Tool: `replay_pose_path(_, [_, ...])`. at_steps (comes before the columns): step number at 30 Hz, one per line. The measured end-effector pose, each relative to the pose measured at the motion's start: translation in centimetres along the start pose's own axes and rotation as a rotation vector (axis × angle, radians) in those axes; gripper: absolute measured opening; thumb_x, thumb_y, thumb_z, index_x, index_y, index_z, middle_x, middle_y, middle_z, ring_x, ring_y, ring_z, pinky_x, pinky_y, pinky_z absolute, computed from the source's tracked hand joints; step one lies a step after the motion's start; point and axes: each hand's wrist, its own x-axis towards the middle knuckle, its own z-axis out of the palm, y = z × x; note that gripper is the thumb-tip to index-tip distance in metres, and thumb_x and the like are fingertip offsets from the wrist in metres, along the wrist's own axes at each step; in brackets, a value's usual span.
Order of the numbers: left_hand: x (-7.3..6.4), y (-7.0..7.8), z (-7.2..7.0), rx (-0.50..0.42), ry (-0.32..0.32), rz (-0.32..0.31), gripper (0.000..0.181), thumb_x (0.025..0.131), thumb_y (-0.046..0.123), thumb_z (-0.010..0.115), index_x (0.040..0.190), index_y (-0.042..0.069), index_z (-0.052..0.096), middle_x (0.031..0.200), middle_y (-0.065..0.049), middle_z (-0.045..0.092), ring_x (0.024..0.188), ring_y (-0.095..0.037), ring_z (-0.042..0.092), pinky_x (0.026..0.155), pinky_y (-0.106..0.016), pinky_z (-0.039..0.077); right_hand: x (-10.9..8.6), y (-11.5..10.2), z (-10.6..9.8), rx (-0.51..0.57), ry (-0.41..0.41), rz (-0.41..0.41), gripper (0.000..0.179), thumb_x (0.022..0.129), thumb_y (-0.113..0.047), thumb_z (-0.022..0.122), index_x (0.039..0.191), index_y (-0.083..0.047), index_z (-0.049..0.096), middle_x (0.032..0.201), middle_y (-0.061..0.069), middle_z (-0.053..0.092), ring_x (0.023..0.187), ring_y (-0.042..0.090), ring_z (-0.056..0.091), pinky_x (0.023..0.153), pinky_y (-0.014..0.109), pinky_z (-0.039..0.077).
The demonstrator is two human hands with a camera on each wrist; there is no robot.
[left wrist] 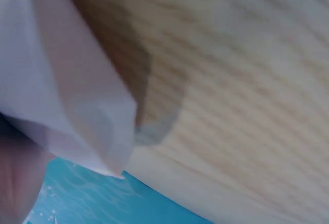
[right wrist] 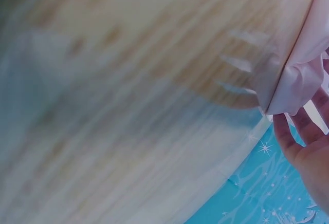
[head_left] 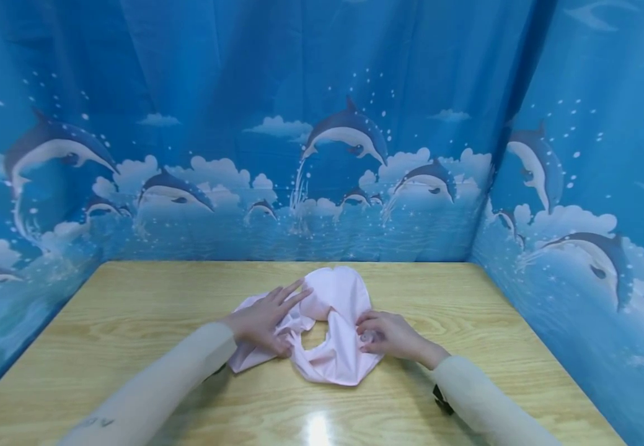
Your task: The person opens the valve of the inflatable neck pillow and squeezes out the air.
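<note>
Left hand [head_left: 263, 319], fingers spread, rests on pale-pink cloth [head_left: 344, 350]; right hand [head_left: 394, 336] pinches its edge. Rumpled cloth, between and under hands, looks partly laid out, neither flat nor neatly folded.

Pale cloth [left wrist: 77, 75] over wood-grain tabletop [left wrist: 247, 100], beside what may be fingers [left wrist: 20, 178].

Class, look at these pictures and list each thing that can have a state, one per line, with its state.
Pink cloth: crumpled, lying on the table, a gap near its middle showing wood.
Left hand: resting on the cloth, fingers spread.
Right hand: fingers and thumb bent, gripping the cloth's right side.
Table: lit, a bright reflection towards the viewer.
Dolphin curtain: hanging, lightly creased.
</note>
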Motion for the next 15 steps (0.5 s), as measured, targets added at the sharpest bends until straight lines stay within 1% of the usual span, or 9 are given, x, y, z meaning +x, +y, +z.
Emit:
replay_pose_path(3, [0.5,0.2,-0.3,0.016,-0.032,0.012,0.114,0.063,0.054,0.073,0.146,0.037,-0.004,0.154,0.008,-0.015,0.137,-0.041,0.014,0.103,-0.061,0.026,0.0,0.0,0.0,0.010,-0.002,0.000,0.026,0.078,-0.035,0.070,0.096,-0.017,0.068,0.109,-0.002,0.061,0.099,0.018,0.058,0.086,0.037,0.048])
replay_pose_path(7, [0.9,0.5,-0.6,0.044,-0.070,0.021,0.116,0.063,0.054,0.073,0.146,0.035,-0.006,0.154,0.009,-0.014,0.137,-0.039,0.017,0.105,-0.059,0.024,0.0,0.0,-0.1,0.014,-0.004,0.000,0.026,0.078,-0.034,0.070,0.096,-0.016,0.068,0.109,-0.001,0.061,0.099,0.018,0.058,0.086,0.037,0.048])
replay_pose_path(9, [1.1,0.6,-0.8,0.050,-0.083,0.007,0.116,0.062,0.054,0.074,0.146,0.036,-0.005,0.154,0.011,-0.011,0.137,-0.040,0.018,0.104,-0.061,0.024,0.0,0.0,-0.1,0.013,-0.005,0.003,0.026,0.078,-0.034,0.070,0.096,-0.016,0.068,0.109,-0.001,0.061,0.100,0.018,0.058,0.087,0.037,0.048])
replay_pose_path(12, [1.1,1.0,-1.1,0.057,-0.098,-0.032,0.116,0.061,0.054,0.075,0.145,0.038,-0.003,0.154,0.014,-0.007,0.135,-0.043,0.020,0.100,-0.063,0.028,0.0,0.0,-0.1,0.017,-0.007,0.007,0.026,0.077,-0.034,0.070,0.097,-0.016,0.068,0.110,-0.001,0.061,0.100,0.019,0.058,0.087,0.038,0.047])
replay_pose_path(15, [1.2,1.2,-1.2,0.066,-0.107,-0.061,0.116,0.060,0.053,0.076,0.145,0.039,-0.001,0.154,0.015,-0.001,0.134,-0.043,0.023,0.098,-0.064,0.030,0.0,0.0,-0.1,0.020,-0.010,0.010,0.026,0.077,-0.034,0.070,0.097,-0.016,0.068,0.110,-0.001,0.061,0.100,0.019,0.058,0.087,0.038,0.047])
